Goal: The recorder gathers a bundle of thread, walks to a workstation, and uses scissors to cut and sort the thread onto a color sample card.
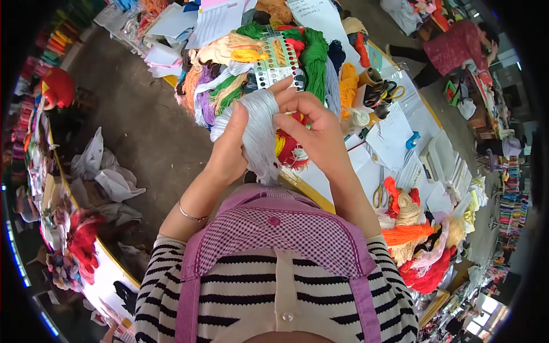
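A skein of pale silver-grey thread [260, 128] lies across my left hand [229, 146]. The left thumb presses on its front, and fingertips show past its upper right side. Its lower end hangs down in front of my apron. My right hand [314, 128] is beside the skein's right edge, thumb and forefinger bent together in a pinch; any strand between them is too fine to see. Just beyond the hands is a punched card [277, 67] with thread samples, resting on a heap of coloured skeins. A green skein [314, 57] lies to its right.
The table [317, 191] bears papers [389, 134], scissors [378, 196], a blue tape dispenser [412, 140] and more skeins [412, 234] at right. White plastic bags [111, 171] lie on the floor at left. Another person [457, 51] bends over at the far right.
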Demonstrator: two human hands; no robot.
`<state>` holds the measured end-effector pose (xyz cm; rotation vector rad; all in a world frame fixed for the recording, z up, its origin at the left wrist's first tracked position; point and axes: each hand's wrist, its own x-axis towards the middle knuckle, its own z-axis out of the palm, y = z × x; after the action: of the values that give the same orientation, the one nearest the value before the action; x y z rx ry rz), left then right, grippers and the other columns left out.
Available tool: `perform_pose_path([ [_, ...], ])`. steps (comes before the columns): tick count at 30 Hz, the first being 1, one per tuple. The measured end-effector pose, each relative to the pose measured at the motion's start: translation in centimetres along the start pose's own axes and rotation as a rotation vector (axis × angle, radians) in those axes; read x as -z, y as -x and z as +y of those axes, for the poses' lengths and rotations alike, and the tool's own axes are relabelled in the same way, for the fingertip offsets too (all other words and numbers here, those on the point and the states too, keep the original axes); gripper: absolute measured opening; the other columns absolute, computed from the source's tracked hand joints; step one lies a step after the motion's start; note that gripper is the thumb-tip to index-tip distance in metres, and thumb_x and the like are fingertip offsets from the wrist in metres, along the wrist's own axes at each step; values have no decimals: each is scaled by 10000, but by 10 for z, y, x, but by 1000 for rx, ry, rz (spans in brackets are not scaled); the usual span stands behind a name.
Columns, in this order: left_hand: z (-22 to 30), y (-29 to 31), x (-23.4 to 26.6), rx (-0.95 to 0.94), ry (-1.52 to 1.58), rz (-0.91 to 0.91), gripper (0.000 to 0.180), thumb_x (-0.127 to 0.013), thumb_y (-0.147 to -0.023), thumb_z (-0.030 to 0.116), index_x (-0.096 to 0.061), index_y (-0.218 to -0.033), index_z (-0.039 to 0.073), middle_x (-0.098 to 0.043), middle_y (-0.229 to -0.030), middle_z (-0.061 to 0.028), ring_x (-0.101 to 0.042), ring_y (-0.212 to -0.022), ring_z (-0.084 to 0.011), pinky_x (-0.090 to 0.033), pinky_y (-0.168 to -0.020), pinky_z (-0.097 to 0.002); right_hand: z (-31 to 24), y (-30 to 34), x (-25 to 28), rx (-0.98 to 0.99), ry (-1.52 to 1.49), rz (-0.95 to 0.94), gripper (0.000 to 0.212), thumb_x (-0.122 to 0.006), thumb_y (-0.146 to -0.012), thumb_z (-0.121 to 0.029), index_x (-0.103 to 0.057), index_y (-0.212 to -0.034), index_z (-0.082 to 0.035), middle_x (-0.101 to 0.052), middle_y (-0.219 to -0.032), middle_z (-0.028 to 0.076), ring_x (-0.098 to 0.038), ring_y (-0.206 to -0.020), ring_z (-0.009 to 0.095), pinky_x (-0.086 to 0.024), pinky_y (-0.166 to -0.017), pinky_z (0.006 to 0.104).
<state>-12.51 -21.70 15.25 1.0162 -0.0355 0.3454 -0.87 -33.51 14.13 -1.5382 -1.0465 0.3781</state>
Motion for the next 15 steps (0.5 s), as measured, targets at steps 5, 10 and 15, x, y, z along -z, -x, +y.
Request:
perform_pose_path([
  [5,13,-3,20,209,-51,119,378,-470,-939,175,-504,-1252,-33,-568,-1228,-115,-527,-1142,-200,-378,-995,-290,-9,-6,-4,-222,-245,-40,135,-598,-870,-84,-621,-954,20,-644,-892,46,-590,-823,115,-456,-766,246],
  [10,1,-2,29,19,-121,160,335,-499,-904,155,-574,-1167,-40,-605,-1141,-112,-569,-1041,-187,-429,-923,-296,-21,-5,-3,-294,-536,-93,146,-579,-902,-100,-624,-949,31,-645,-889,52,-586,-814,92,-460,-758,225],
  [15,1,-6,12,178,70,237,391,-446,-901,157,-534,-1182,-100,-583,-1190,-160,-559,-1078,-234,-406,-954,-332,-18,0,0,-310,-450,-88,150,-611,-882,-105,-630,-960,22,-640,-869,33,-571,-803,72,-450,-738,212],
])
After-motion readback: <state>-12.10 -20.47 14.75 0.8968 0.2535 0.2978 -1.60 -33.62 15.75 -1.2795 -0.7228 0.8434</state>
